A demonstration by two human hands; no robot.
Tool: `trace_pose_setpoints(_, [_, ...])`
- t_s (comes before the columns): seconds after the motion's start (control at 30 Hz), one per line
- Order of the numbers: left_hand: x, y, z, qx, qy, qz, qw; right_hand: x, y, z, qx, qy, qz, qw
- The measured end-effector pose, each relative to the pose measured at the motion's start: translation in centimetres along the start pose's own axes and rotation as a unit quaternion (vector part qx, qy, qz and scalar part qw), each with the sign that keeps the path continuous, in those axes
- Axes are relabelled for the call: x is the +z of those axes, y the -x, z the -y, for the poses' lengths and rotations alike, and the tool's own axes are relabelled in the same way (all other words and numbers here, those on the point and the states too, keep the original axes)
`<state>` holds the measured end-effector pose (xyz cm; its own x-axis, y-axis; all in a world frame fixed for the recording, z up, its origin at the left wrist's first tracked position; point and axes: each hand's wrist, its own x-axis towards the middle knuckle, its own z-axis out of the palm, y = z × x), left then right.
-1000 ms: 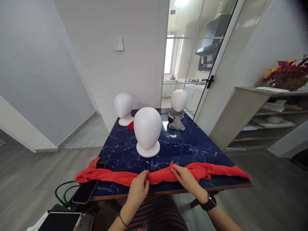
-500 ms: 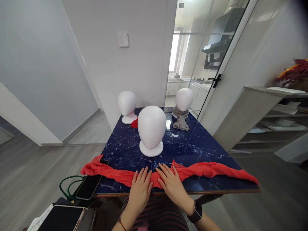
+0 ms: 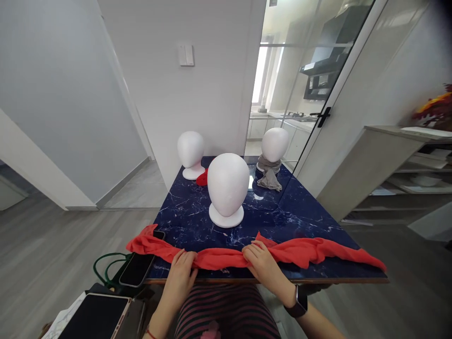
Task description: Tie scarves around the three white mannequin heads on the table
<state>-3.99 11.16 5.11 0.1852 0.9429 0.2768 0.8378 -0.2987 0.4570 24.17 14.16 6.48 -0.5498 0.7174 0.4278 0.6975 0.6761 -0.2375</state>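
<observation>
A long red scarf (image 3: 303, 250) lies bunched across the near edge of the dark blue marble table (image 3: 282, 216). My left hand (image 3: 181, 273) grips the scarf left of its middle, fingers curled over the cloth. My right hand (image 3: 263, 263), with a watch on its wrist, pinches the scarf right of its middle. A white foam mannequin head (image 3: 228, 188) stands just behind the scarf at the table's centre.
Two more foam heads stand at the far edge: the left foam head (image 3: 191, 153) beside a red cloth (image 3: 202, 179), the right foam head (image 3: 274, 145) with a grey scarf (image 3: 269, 176). A phone (image 3: 137, 268) overhangs the table's left corner. A tablet (image 3: 92, 318) and shelves (image 3: 406, 160) flank me.
My hands, lying flat and close together on the scarf half a second ago, have moved apart and closed on the cloth. The view has drifted slightly left.
</observation>
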Motion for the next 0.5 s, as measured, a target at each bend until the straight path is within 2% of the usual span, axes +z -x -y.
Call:
trace_pose_setpoints(0.1, [-0.5, -0.2, -1.2, -0.043, 0.078, 0.041, 0.995, -1.2, -0.3, -0.9, 0.01, -0.002, -0.101, 0.995])
trace_pose_setpoints(0.17, [-1.1, -0.3, -2.7, -0.032, 0.147, 0.092, 0.984, -2.6, -0.5, -1.3, 0.019, 0.008, -0.151, 0.988])
trace_pose_setpoints(0.23, [-1.8, -0.4, -4.4, -0.007, 0.21, 0.138, 0.968, -4.3, -0.7, -1.5, 0.017, 0.023, -0.178, 0.984])
trace_pose_setpoints(0.33, [-3.3, -0.5, -6.9, -0.007, 0.283, 0.161, 0.945, -7.0, -1.3, -1.4, -0.005, 0.036, -0.214, 0.976])
trace_pose_setpoints(0.4, [-4.1, -0.6, -8.2, -0.021, 0.341, 0.203, 0.918, -8.3, -1.9, -1.2, -0.017, 0.041, -0.239, 0.97])
trace_pose_setpoints(0.5, [-4.6, -0.5, -9.5, -0.017, 0.4, 0.308, 0.863, -9.6, -3.0, -0.9, -0.028, 0.038, -0.261, 0.964])
